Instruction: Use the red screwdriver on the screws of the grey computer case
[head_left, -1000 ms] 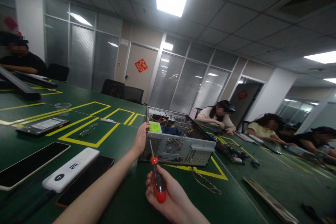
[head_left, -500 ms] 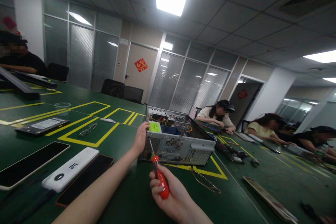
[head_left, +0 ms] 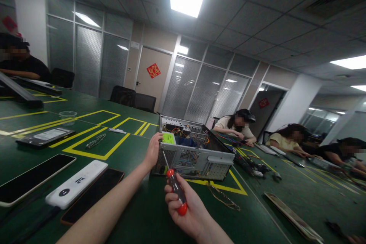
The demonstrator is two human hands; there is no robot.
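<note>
An opened computer case (head_left: 194, 160) lies on the green table, with cables and a part bearing a yellow-green label (head_left: 168, 138) showing inside. At the case's left corner, beside that label, my left hand (head_left: 154, 150) grips the edge of the case. My right hand (head_left: 183, 202) is closed round the handle of a red and black screwdriver (head_left: 175, 188). The screwdriver's shaft points up and left at the perforated rear panel near the left corner; whether its tip touches a screw is too small to tell.
Phones (head_left: 37, 177), a white power bank (head_left: 77, 183), a hard drive (head_left: 45, 137) and a plastic cup (head_left: 68, 117) are on the left. Glasses (head_left: 223, 196) lie in front of the case. Dark tools and cables (head_left: 251, 164) are to its right. Other people sit around the table.
The screwdriver's handle has turned in my right hand, showing more black now, and its lower end has shifted slightly right. My left hand has stayed on the case.
</note>
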